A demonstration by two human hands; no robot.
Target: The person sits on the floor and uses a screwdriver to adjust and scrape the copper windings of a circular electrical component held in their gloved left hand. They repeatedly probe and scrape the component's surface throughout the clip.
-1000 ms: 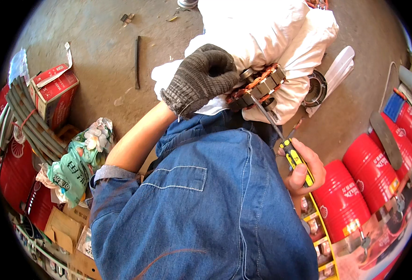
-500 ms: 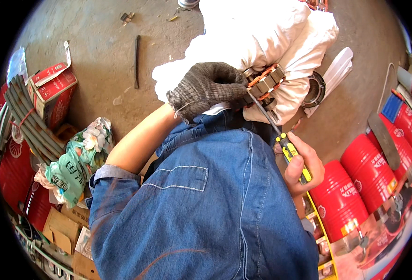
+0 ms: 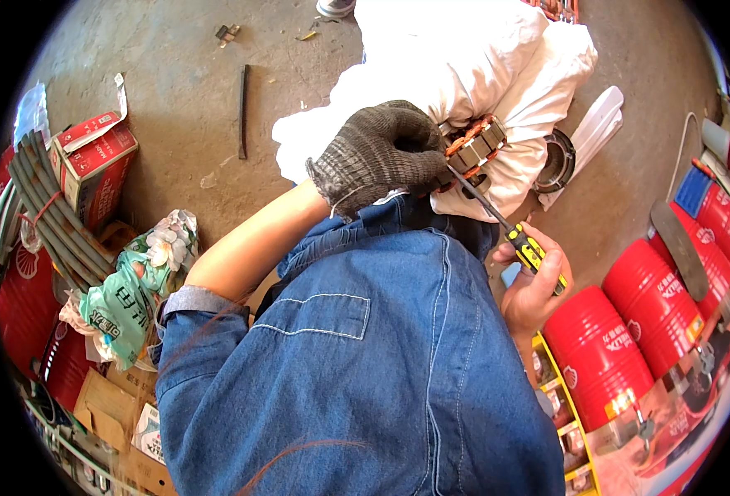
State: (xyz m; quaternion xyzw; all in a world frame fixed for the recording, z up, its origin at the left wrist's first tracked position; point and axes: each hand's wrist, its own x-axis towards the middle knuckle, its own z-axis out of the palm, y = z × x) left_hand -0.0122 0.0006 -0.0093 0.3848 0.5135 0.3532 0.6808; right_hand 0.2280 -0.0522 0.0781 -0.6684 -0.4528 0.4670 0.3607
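My left hand [image 3: 379,155], in a dark grey knitted glove, has its fingers curled against the near left side of a copper-wound metal motor part [image 3: 476,147], partly hiding it. The part rests on white cloth [image 3: 456,58] over my blue-clad lap. My bare right hand [image 3: 536,285] is closed on a yellow-and-black screwdriver [image 3: 528,250], whose long shaft reaches up-left to the part, near my gloved fingers. Just right of the cloth a round dark metal housing [image 3: 555,164] lies on the floor.
A red carton [image 3: 92,165], grey hoses [image 3: 55,227], a green plastic bag [image 3: 125,302] and cardboard [image 3: 104,401] are at left. Red drums [image 3: 609,355] and a yellow rack [image 3: 565,422] line the right. A black strip [image 3: 243,112] lies on the floor; a shoe [image 3: 333,7] shows at top.
My gloved hand has shifted right along the motor part. The screwdriver in my right hand has moved slightly, its handle and tip now a little farther right.
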